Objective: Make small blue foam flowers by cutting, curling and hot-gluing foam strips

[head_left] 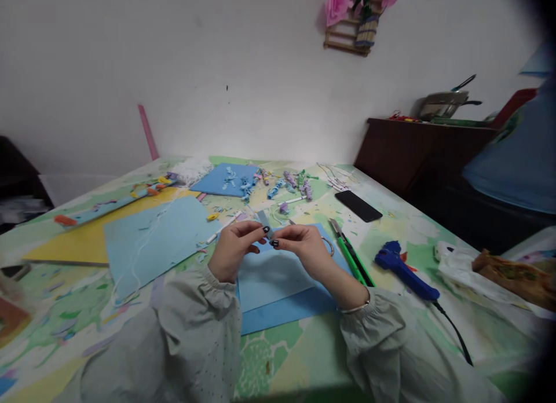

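Pinched between the fingertips of my left hand (234,245) and my right hand (305,249) is a small light-blue foam strip (264,219), held upright. Both hands are closed on it, thumbs meeting near its lower end. Below them lies a pale blue foam sheet (278,284) on top of a darker blue sheet (291,316). Part of a scissors handle (328,246) shows behind my right wrist. A green utility knife (350,255) rests just right of that hand.
A blue glue gun (406,270) and a black phone (358,206) lie to the right, with wrapped food (512,275) beyond. Light-blue (160,241) and yellow (65,246) sheets spread leftward. Several small foam figures (278,186) and scraps sit at the back.
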`<action>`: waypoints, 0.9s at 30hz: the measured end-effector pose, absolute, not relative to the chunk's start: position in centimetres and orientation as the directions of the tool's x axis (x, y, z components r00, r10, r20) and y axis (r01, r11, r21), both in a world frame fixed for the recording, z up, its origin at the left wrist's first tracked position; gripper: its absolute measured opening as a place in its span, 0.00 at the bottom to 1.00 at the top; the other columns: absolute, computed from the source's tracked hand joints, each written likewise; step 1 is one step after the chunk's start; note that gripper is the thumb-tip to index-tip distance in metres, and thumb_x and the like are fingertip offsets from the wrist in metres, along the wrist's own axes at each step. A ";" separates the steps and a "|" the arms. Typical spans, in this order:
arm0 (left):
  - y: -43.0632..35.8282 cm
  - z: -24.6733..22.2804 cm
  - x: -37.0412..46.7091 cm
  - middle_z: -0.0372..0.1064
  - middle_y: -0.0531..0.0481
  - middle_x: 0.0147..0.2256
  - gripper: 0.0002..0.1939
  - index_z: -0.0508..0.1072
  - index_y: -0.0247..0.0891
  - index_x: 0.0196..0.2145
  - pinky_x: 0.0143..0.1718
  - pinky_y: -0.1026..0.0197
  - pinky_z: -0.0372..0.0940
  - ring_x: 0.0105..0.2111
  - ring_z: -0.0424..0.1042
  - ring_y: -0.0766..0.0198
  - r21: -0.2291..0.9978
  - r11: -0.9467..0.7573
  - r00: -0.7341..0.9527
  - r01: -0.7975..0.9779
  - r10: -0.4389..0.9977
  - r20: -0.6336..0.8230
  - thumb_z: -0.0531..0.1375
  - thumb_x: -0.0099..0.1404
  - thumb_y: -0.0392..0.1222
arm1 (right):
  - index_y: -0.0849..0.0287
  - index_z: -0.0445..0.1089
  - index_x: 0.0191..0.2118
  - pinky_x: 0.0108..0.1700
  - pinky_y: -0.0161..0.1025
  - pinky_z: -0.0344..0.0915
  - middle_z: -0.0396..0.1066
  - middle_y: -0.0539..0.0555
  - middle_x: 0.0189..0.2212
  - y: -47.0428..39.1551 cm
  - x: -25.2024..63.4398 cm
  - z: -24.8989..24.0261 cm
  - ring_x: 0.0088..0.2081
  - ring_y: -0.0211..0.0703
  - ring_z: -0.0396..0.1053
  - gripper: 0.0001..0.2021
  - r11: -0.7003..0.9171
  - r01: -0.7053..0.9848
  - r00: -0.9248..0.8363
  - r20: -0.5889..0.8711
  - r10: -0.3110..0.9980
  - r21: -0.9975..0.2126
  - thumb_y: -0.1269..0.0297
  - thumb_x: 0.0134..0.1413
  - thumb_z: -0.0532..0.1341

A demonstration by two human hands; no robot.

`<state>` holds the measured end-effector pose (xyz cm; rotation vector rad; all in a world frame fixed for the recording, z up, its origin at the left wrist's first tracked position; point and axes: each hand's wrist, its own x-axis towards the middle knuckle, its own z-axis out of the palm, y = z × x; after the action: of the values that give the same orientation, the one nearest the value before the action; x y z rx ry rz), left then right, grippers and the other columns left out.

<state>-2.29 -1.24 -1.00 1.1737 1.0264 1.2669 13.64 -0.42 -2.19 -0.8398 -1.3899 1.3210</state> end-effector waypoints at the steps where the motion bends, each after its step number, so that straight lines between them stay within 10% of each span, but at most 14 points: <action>1: -1.3 -1.1 -2.2 0.68 0.51 0.23 0.11 0.73 0.33 0.26 0.21 0.69 0.58 0.25 0.66 0.68 0.989 -0.058 0.072 -0.132 0.995 0.068 0.65 0.47 0.44 | 0.62 0.75 0.24 0.30 0.34 0.62 0.72 0.50 0.21 -0.4 13.6 -2.2 0.24 0.35 0.66 0.05 0.148 -0.144 -0.242 0.180 0.953 -0.978 0.70 0.33 0.68; 27: -1.2 -1.5 -2.1 0.69 0.52 0.20 0.07 0.72 0.33 0.22 0.20 0.68 0.61 0.21 0.66 0.69 0.989 -0.148 0.124 0.007 0.982 0.146 0.65 0.48 0.40 | 0.62 0.69 0.25 0.25 0.31 0.65 0.70 0.48 0.18 -0.4 13.5 -2.1 0.21 0.34 0.68 0.13 0.070 -0.228 -0.253 0.129 0.959 -0.971 0.67 0.28 0.70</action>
<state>-2.09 -1.17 -1.47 1.3846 1.0559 1.2148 13.52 -0.35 -2.12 -0.8320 -1.2785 1.4197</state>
